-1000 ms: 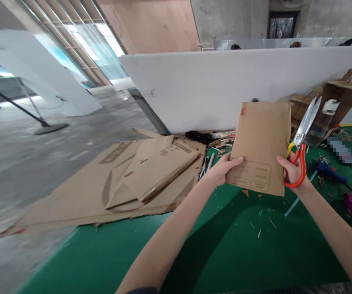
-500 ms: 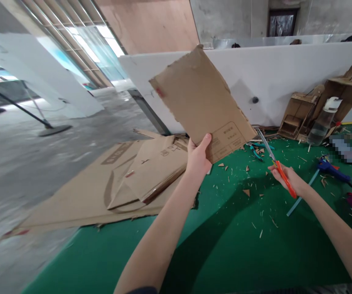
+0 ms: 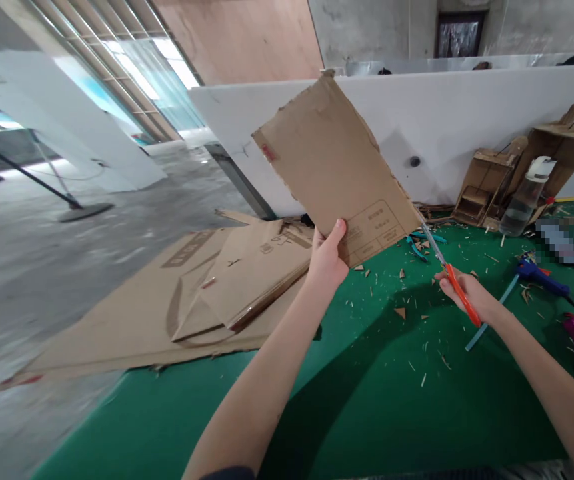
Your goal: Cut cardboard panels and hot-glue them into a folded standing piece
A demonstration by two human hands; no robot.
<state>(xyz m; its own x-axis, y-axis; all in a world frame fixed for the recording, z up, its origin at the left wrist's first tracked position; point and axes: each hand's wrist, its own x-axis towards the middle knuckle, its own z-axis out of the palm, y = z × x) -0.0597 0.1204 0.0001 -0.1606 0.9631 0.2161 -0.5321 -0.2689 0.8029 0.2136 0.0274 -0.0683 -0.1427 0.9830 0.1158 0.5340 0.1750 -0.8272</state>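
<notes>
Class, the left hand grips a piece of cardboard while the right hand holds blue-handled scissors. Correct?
Not quite: the head view shows the scissors are orange-handled, not blue. The right hand holds them, and the left hand grips the piece of cardboard.

Looks matt and papery on the cardboard sheet [image 3: 337, 160] at upper centre, with ragged edges. Shows shiny metal and smooth orange plastic on the scissors [image 3: 450, 272], right of centre; smooth with soft sheen on the surface [image 3: 417, 427], lower centre; glossy, see-through on the bottle [image 3: 521, 205], right.
</notes>
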